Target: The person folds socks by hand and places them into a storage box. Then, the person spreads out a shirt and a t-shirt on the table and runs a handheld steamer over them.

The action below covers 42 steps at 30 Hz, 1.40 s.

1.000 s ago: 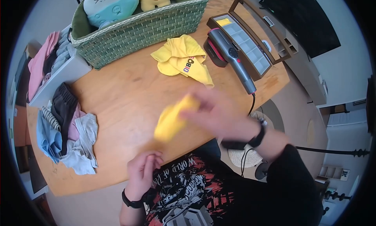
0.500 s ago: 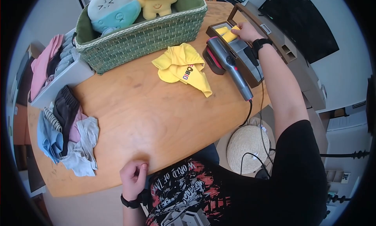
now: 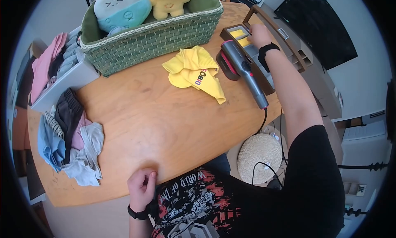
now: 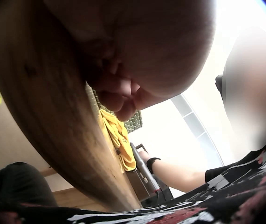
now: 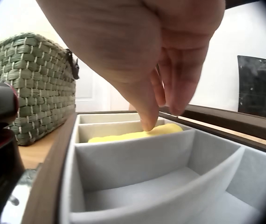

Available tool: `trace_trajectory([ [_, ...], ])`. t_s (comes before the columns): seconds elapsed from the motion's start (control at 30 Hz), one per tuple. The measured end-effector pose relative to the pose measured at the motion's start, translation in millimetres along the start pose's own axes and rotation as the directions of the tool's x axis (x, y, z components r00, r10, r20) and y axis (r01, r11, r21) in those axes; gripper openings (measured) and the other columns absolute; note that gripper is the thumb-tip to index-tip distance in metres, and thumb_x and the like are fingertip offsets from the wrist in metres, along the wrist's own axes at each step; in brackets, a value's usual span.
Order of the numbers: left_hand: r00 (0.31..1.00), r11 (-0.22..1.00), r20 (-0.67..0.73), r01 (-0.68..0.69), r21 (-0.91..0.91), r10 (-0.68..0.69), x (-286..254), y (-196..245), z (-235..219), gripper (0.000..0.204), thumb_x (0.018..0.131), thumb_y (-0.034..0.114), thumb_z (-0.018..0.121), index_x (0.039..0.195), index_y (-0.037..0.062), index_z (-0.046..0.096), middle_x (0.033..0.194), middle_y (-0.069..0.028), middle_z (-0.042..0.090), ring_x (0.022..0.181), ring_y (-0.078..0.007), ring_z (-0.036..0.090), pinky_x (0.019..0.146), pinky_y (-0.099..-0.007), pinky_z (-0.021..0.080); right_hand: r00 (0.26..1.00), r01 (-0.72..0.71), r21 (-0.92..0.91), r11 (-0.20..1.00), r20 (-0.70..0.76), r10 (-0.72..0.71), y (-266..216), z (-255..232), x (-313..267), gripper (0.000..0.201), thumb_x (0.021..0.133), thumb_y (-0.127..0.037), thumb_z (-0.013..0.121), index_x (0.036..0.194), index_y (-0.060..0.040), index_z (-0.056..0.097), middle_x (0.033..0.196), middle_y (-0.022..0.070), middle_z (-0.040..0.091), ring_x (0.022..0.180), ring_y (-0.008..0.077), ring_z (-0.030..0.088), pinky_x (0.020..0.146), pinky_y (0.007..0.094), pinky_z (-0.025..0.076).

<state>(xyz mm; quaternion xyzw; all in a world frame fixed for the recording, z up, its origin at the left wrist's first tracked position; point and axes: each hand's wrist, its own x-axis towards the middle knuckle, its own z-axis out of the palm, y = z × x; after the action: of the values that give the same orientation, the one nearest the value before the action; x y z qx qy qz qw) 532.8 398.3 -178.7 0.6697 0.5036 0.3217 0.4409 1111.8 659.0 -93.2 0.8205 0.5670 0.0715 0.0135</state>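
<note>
My right hand [image 3: 260, 35] reaches into a brown box [image 5: 53, 163] with pale grey compartments and a raised lid. In the right wrist view a folded yellow cloth [image 5: 133, 136] sits low in one compartment, and the thumb presses on its top edge while the other fingers point down, extended. The compartment nearer the camera is bare. At the table's near edge my left hand [image 3: 141, 186] rests with loosely curled fingers, holding nothing. Between the box and a basket lies a crumpled yellow garment [image 3: 194, 71] with printed letters.
A grey handheld steamer [image 3: 246, 71] with a cord lies against the box. The green woven basket [image 3: 152, 46] holds plush toys [image 3: 167, 5]. At the left is a pile of clothes [image 3: 72, 135], with a white bin [image 3: 72, 81] of folded clothes behind it.
My right hand carried the folded yellow cloth from the table's middle to the box and lowered it into a compartment. The fingers have loosened from it. My left hand stays at the edge.
</note>
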Motion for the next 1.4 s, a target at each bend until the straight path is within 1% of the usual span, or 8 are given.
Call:
trace_trajectory([
  [0.4, 0.999, 0.999, -0.005, -0.036, 0.021, 0.037, 3, 6, -5, 0.005, 0.092, 0.003, 0.069, 0.088, 0.0013, 0.069, 0.070, -0.0073, 0.065, 0.060, -0.0171, 0.061, 0.059, -0.0282, 0.048, 0.990, 0.033, -0.164, 0.986, 0.143, -0.009, -41, -29, -17, 0.034, 0.080, -0.032, 0.082, 0.096, -0.0019, 0.077, 0.094, 0.0186, 0.074, 0.090, 0.0322, 0.072, 0.082, 0.0417, 0.056],
  [0.6, 0.998, 0.998, -0.002, -0.064, 0.014, 0.064, 7, 10, -6, 0.005, 0.092, 0.002, 0.068, 0.087, 0.0014, 0.069, 0.070, -0.0062, 0.066, 0.061, -0.0165, 0.062, 0.060, -0.0281, 0.049, 0.900, 0.420, 0.475, 0.774, -0.108, -0.422, -149, -94, -107, 0.026, 0.079, -0.021, 0.079, 0.092, 0.0007, 0.071, 0.085, 0.0160, 0.072, 0.082, 0.0357, 0.070, 0.077, 0.0437, 0.057],
  [0.67, 0.997, 0.997, -0.008, -0.075, 0.016, 0.075, 8, 11, -8, 0.005, 0.092, 0.002, 0.068, 0.087, 0.0013, 0.069, 0.070, -0.0058, 0.066, 0.061, -0.0160, 0.062, 0.060, -0.0278, 0.049, 0.882, 0.443, 0.490, 0.751, -0.087, -0.463, -169, -90, -124, 0.027, 0.078, -0.019, 0.081, 0.093, 0.0003, 0.070, 0.089, 0.0141, 0.069, 0.087, 0.0340, 0.067, 0.079, 0.0426, 0.056],
  [0.7, 0.998, 0.998, 0.001, -0.057, 0.003, 0.056, 7, 11, -9, 0.005, 0.092, 0.002, 0.068, 0.087, 0.0014, 0.070, 0.069, -0.0054, 0.066, 0.061, -0.0149, 0.062, 0.059, -0.0271, 0.049, 0.749, 0.660, 0.245, 0.710, -0.288, -0.597, -181, -70, -142, 0.031, 0.075, -0.019, 0.084, 0.097, -0.0022, 0.070, 0.101, 0.0141, 0.066, 0.100, 0.0325, 0.064, 0.084, 0.0425, 0.054],
  [1.03, 1.000, 0.994, -0.026, -0.013, -0.104, 0.010, 3, 7, -8, 0.008, 0.093, 0.004, 0.068, 0.086, 0.0002, 0.068, 0.067, -0.0023, 0.060, 0.058, -0.0089, 0.052, 0.055, -0.0242, 0.041, 0.933, 0.313, 0.488, 0.815, -0.317, -0.169, -160, -65, -105, 0.024, 0.092, -0.022, 0.065, 0.096, 0.0011, 0.067, 0.092, 0.0207, 0.069, 0.086, 0.0367, 0.068, 0.078, 0.0438, 0.055],
  [1.13, 0.999, 0.997, 0.002, -0.034, -0.069, 0.034, 5, 5, -9, 0.005, 0.093, 0.003, 0.068, 0.088, 0.0018, 0.069, 0.067, -0.0035, 0.064, 0.059, -0.0107, 0.060, 0.055, -0.0244, 0.046, 0.924, 0.280, 0.684, 0.673, -0.382, 0.005, -147, -81, -101, 0.026, 0.096, -0.025, 0.064, 0.100, 0.0009, 0.065, 0.091, 0.0154, 0.072, 0.081, 0.0271, 0.071, 0.075, 0.0376, 0.055],
  [1.23, 0.999, 0.997, 0.017, -0.037, -0.063, 0.038, 5, 4, -10, 0.005, 0.093, 0.004, 0.068, 0.088, 0.0021, 0.069, 0.067, -0.0034, 0.064, 0.058, -0.0110, 0.059, 0.054, -0.0251, 0.045, 0.871, 0.440, 0.789, 0.429, -0.491, 0.008, -151, -110, -115, 0.021, 0.102, -0.019, 0.060, 0.110, 0.0008, 0.060, 0.092, 0.0046, 0.070, 0.081, 0.0082, 0.064, 0.070, 0.0243, 0.053],
  [1.4, 0.999, 0.998, 0.013, -0.037, -0.054, 0.038, 5, 2, -10, 0.005, 0.093, 0.005, 0.069, 0.088, 0.0026, 0.070, 0.067, -0.0028, 0.063, 0.056, -0.0112, 0.056, 0.053, -0.0252, 0.043, 0.665, 0.739, 0.646, 0.191, -0.745, -0.054, -181, -134, -159, 0.017, 0.104, -0.009, 0.058, 0.117, 0.0020, 0.057, 0.097, 0.0056, 0.068, 0.080, 0.0074, 0.063, 0.072, 0.0216, 0.052],
])
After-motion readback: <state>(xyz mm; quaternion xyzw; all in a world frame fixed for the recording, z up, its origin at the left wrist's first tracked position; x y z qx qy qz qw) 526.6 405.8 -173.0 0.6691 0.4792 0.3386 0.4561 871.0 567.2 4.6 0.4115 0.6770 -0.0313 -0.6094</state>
